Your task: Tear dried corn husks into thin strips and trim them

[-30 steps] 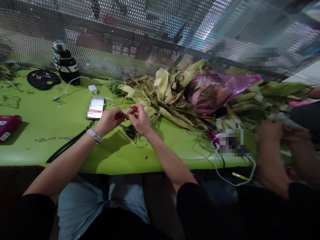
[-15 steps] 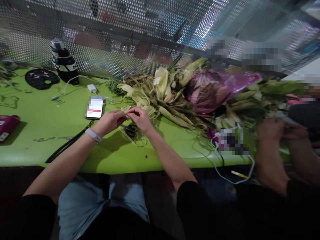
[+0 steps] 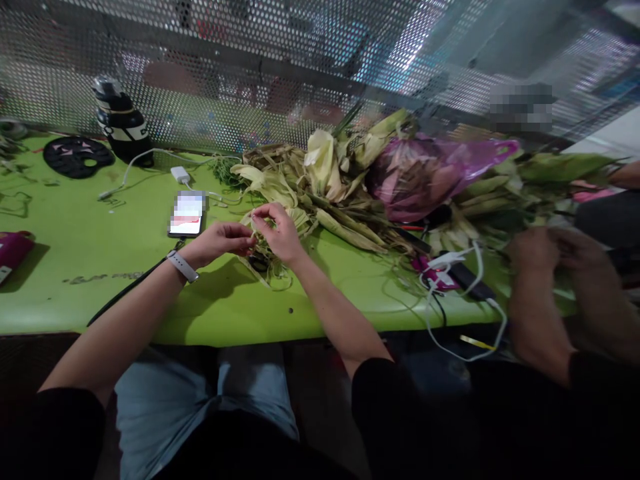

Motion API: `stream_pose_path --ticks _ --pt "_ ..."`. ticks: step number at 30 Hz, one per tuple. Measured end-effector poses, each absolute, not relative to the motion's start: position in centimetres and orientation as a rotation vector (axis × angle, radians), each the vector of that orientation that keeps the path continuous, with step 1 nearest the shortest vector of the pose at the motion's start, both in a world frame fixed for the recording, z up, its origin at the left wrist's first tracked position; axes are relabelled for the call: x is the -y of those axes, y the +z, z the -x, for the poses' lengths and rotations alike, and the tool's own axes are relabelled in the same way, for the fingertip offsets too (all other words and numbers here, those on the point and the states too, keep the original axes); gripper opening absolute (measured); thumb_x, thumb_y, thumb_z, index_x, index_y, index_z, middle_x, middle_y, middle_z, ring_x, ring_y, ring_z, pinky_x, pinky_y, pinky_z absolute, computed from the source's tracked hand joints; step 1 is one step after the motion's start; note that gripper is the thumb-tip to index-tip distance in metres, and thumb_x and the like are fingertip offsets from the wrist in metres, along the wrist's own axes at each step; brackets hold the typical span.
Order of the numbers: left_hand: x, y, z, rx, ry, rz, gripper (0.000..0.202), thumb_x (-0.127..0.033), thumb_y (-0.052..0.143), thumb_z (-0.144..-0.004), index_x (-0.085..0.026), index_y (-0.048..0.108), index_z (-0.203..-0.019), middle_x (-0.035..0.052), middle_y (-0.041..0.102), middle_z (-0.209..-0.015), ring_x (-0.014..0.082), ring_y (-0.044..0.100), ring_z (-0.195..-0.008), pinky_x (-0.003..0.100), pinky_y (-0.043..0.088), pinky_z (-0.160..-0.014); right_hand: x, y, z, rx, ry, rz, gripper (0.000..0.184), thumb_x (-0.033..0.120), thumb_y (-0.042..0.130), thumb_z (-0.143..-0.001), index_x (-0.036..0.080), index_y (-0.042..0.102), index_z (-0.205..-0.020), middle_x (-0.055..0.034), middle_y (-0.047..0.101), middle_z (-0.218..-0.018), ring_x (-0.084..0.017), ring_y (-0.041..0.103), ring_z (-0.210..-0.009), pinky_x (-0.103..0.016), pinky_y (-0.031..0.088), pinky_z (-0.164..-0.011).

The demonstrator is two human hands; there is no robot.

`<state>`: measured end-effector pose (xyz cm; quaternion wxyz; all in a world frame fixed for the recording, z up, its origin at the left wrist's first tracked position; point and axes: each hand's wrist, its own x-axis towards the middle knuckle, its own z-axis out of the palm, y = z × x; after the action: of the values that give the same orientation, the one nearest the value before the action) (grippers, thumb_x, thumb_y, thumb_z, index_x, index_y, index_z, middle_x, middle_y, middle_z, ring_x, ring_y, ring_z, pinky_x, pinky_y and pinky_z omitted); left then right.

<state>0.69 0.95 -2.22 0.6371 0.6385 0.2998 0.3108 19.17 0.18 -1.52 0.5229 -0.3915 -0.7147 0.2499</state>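
Note:
My left hand (image 3: 220, 239) and my right hand (image 3: 278, 231) meet over the green table (image 3: 90, 260), both pinched on a thin pale leaf strip (image 3: 256, 225). Loose curls of strip (image 3: 273, 275) and what look like dark scissors (image 3: 259, 261) lie just under my hands. A white band sits on my left wrist. A heap of dried, pale green leaves (image 3: 320, 187) lies right behind my hands.
A phone (image 3: 187, 215) with charger cable lies left of my hands. A dark bottle (image 3: 120, 123) and black disc (image 3: 77, 155) stand at the back left. A pink plastic bag (image 3: 430, 175) tops the leaves. Another person's hands (image 3: 550, 250) work at the right, near cables (image 3: 465, 273).
My hands stay together on the strip; my right fingers have shifted slightly upward along it. The view has drifted a little, and the other person's hands have moved slightly.

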Motion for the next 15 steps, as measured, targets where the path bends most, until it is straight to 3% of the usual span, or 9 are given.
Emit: stream_pose_path --ticks 10,15 --pt "-0.5 -1.5 -0.7 -0.678 0.661 -1.451 0.017 -0.027 0.072 -0.077 -0.015 0.068 -0.089 0.0049 0.069 -0.080 0.0104 0.063 -0.066 0.022 0.051 -0.058 -0.6 -2.5 -18.7 1.630 0.822 0.998 0.017 0.038 0.056 -0.088 0.021 0.056 -0.091 -0.0023 0.062 -0.089 -0.014 0.059 -0.084 -0.031 0.048 -0.084" --pt "-0.4 -1.8 -1.0 -0.680 0.719 -1.326 0.022 -0.037 0.069 -0.080 -0.015 0.065 -0.077 0.0019 0.059 -0.067 0.0090 0.055 -0.056 0.021 0.043 -0.049 0.0 -1.9 -18.6 1.618 0.882 0.965 0.018 0.038 0.059 -0.085 0.020 0.058 -0.090 -0.0021 0.063 -0.088 -0.014 0.058 -0.082 -0.031 0.049 -0.082"
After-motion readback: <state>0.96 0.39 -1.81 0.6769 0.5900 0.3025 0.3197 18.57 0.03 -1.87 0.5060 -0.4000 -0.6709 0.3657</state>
